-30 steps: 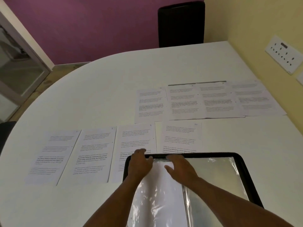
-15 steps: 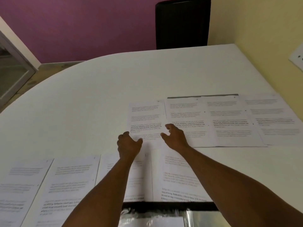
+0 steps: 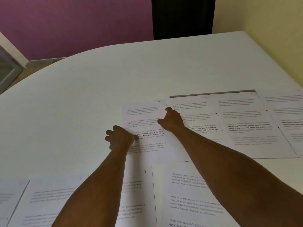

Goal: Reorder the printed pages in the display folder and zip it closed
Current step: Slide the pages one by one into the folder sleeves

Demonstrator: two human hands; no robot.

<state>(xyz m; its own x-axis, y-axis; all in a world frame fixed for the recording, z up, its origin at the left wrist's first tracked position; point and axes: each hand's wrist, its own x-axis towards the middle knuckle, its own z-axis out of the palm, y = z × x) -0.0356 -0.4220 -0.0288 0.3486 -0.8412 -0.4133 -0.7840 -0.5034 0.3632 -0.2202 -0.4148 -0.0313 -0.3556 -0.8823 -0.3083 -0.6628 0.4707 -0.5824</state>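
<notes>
Nearest the viewer, a near row of printed pages (image 3: 188, 194) is lying flat along the white table (image 3: 82, 104). Farther out, the left hand (image 3: 120, 138) is resting curled fingers on the left edge of page 3 (image 3: 146, 115); the right hand (image 3: 172, 122) is pinching its right edge. Right of that, pages 4 (image 3: 196, 104) and 5 (image 3: 242, 120) are lying overlapped. Beyond the table, a black chair (image 3: 182, 17) is standing.
</notes>
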